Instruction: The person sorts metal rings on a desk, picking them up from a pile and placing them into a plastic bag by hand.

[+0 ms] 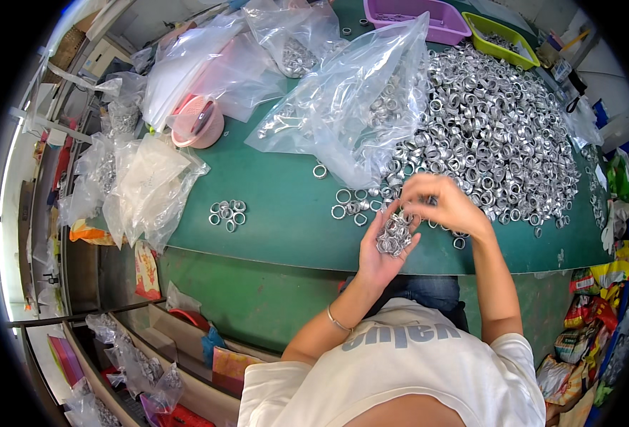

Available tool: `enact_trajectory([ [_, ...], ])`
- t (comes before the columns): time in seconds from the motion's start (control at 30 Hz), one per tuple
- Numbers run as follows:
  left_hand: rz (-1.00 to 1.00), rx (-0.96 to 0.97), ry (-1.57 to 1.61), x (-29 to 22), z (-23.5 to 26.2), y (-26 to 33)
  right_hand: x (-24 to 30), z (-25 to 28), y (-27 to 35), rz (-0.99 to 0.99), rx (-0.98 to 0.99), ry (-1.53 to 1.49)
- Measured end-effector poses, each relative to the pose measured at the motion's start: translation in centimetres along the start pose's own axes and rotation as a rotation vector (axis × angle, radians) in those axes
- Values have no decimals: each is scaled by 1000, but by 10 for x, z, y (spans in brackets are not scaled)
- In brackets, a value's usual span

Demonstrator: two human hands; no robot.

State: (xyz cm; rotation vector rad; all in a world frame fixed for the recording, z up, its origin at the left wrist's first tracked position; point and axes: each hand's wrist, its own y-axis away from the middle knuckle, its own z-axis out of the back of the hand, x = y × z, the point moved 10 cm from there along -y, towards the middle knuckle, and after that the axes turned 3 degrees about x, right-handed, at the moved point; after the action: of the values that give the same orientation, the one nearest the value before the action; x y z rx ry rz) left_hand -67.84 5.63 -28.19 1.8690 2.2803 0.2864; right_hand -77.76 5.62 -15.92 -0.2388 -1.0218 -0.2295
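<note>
A person's left hand (375, 260), palm up and cupped half-open at the near edge of a green table (279, 220), cradles silver-coloured metal rings (394, 238), their axes at mixed angles. The right hand (448, 202) curls above its fingertips, its grip unclear, beside a broad ring pile (499, 135).

A broad green table (279, 220) stands over green floor (215, 281) here; bright light (2, 256) streaks the left, open compartments (159, 329) sit near left, a pale wall (610, 67) far right.
</note>
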Motion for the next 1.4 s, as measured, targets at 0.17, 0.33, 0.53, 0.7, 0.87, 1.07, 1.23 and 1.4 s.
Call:
enact_trajectory([
  [0.17, 26, 7, 10, 1, -3, 1, -26, 23, -27, 28, -461, 685],
  [0.33, -24, -27, -38, -4, -5, 3, -26, 15, -30, 63, -446, 745],
  [0.53, -44, -9, -35, -8, -6, -2, 7, 3, 1, 57, -47, 91],
  [0.7, 2, 48, -15, -1, -4, -7, -14, 32, -3, -26, -476, 688],
  [0.87, 26, 67, 33, 1, -4, -1, -37, 11, -26, -17, -406, 931],
  [1.07, -17, 66, -32, -16, -5, 12, -30, 38, 6, 1, -683, 600],
  [1.23, -112, -5, 104, -32, 7, 27, -38, 13, 3, -144, -474, 60],
  [1.4, -226, -65, 137, -54, 20, 43, -46, -32, -10, -311, -287, -751],
])
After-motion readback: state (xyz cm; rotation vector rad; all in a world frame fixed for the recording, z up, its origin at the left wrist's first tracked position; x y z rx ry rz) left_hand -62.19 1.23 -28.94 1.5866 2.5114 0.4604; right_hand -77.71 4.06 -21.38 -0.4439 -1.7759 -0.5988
